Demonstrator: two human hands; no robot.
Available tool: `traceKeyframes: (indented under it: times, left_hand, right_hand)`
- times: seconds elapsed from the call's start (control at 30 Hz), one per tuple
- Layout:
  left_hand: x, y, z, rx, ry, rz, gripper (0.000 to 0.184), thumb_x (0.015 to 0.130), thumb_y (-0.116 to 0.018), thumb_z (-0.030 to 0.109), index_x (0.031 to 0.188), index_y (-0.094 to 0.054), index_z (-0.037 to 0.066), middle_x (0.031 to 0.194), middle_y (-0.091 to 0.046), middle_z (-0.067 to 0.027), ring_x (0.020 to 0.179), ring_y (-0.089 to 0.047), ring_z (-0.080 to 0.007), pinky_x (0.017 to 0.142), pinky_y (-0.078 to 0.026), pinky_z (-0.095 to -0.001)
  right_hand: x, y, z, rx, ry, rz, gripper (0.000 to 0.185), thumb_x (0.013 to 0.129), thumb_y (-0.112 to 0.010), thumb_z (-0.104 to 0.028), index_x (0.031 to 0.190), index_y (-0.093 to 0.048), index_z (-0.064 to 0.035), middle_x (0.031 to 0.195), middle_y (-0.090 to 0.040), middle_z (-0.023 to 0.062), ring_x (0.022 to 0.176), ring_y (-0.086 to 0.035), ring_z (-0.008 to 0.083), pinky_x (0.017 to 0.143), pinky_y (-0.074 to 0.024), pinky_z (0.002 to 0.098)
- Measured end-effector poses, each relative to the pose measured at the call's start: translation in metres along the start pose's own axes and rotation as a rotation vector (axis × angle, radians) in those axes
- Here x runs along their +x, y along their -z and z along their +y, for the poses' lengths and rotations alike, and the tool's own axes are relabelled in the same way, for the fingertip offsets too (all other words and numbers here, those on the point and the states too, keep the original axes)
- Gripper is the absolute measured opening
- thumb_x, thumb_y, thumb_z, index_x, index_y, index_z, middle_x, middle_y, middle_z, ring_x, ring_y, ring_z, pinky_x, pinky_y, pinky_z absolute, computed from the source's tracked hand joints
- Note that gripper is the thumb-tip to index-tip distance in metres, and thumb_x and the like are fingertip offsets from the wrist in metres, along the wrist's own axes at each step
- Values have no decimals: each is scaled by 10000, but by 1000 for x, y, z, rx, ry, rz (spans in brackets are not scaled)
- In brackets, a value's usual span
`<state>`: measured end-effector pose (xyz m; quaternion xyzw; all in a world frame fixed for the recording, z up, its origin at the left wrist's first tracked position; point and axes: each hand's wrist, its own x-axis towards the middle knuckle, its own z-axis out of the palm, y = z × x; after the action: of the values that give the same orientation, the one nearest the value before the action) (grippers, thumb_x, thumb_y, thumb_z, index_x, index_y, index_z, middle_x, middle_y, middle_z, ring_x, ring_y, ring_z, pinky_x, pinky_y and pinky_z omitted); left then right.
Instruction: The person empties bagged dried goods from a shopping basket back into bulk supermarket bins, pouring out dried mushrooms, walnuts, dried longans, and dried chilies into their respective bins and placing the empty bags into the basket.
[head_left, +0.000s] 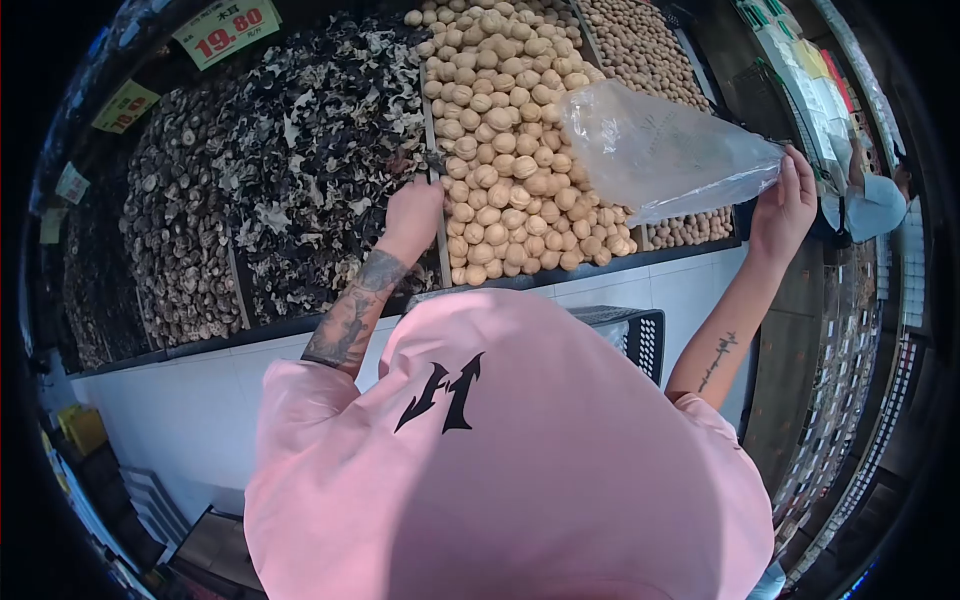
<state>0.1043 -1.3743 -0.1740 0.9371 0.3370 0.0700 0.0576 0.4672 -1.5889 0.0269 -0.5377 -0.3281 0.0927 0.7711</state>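
Observation:
My left hand [414,212] is closed at the right edge of the dried black wood ear fungus [320,130], right beside the divider. A dark piece of wood ear shows at its fingertips, though the fingers themselves are mostly hidden. Held out to the right, my right hand [785,205] pinches one end of a clear plastic bag [670,150]. The bag stretches leftward over the heap of pale walnuts [505,150], its wide end lying near them. I cannot make out anything inside it.
Dried mushrooms [180,215] fill a bin at the left. Smaller brown nuts [640,45] lie in a bin at the right. A price sign [225,32] stands at the back left. Below the counter edge is a dark perforated basket [645,345]. Another person [870,205] is at far right.

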Motion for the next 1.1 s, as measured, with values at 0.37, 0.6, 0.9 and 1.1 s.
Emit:
traceKeyframes:
  times: [0.37, 0.6, 0.9, 1.1]
  left_hand:
    - [85, 68, 60, -601, -251, 256, 480, 757, -716, 89, 1208, -554, 68, 1157, -567, -143, 820, -641, -303, 719, -525, -380]
    - [78, 87, 161, -670, -731, 177, 685, 682, -762, 157, 1302, -490, 56, 1421, -344, -232, 1288, -364, -412, 1046, -356, -412]
    - [18, 37, 229, -1621, -402, -990, 140, 923, -519, 71, 1045, -565, 19, 891, -619, -10, 771, -567, -40, 645, -468, -187]
    - [-24, 39, 263, -1741, -128, -1125, 154, 950, -505, 84, 1083, -545, 16, 1005, -610, -26, 888, -572, -71, 760, -479, -226]
  right_hand:
    - [-48, 13, -28, -69, 8, 157, 183, 911, -600, -63, 1070, -629, 24, 941, -638, 52, 838, -595, 109, 749, -479, 255]
    - [-127, -12, -46, -36, -107, 116, 174, 884, -607, -67, 1042, -638, -1, 888, -633, 14, 789, -573, 82, 714, -458, 227]
    - [-290, -17, 8, -744, -412, 269, 293, 831, -650, -116, 1101, -600, -14, 1138, -546, 83, 970, -544, 150, 819, -460, 285]
    - [-321, -28, 11, -292, -610, 463, 643, 789, -705, -199, 1323, -407, -1, 1275, -494, 133, 1145, -513, 202, 913, -454, 337]
